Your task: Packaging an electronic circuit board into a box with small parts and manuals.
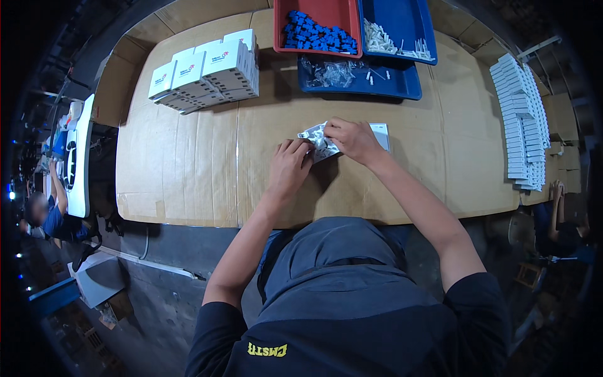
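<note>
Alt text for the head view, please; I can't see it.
The left hand and right hand handle a small white-and-grey item on a cardboard-covered table. Beyond sit a red tray of blue parts and two blue trays; white boxes are stacked left, white pieces right.

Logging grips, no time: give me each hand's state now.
Left hand: curled against the white bundle; whether it grips cannot be told.
Right hand: closed, pinching the white bundle.
</note>
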Available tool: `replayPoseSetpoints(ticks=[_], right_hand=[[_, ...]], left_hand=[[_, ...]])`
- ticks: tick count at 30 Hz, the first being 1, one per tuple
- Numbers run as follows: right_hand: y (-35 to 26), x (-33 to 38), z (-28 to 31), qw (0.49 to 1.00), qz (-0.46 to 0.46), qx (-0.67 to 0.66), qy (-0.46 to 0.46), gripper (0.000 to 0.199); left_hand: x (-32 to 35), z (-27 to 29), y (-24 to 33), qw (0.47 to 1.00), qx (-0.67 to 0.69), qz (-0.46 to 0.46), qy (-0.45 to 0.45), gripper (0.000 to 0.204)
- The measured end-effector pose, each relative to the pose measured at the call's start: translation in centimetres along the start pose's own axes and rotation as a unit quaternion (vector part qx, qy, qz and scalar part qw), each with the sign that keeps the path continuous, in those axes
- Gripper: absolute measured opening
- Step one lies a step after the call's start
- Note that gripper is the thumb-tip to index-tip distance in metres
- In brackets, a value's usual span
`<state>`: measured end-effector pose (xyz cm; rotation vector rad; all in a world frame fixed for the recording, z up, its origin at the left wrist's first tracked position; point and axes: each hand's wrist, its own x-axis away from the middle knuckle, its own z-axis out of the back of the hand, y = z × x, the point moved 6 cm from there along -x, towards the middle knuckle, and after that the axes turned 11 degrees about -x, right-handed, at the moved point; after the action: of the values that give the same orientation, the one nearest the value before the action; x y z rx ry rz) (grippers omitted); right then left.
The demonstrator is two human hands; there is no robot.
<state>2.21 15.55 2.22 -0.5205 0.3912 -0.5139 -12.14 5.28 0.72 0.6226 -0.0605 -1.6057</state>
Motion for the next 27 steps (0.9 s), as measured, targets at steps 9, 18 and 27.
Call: replayPoseSetpoints(ticks=[9, 18, 27], right_hand=[[0.7, 1.0, 0.8, 0.997, -0.008, -0.061, -0.045, 0.015], [-0.4, 1.8, 0.0, 0.995, -0.075, -0.056, -0.013, 0.015], [-1.2, 1.5, -0.5, 0.996, -0.09, -0.008, 0.027, 0.012]], left_hand=[[0.0, -0.2, -0.5, 1.0, -0.02, 0.014, -0.011, 0.016], [0.0, 0.3, 0.5, 0.999, -0.038, 0.007, -0.015, 0.022], [1.0, 0.4, 0.7, 0.999, -0.027, -0.022, -0.03, 0.042]])
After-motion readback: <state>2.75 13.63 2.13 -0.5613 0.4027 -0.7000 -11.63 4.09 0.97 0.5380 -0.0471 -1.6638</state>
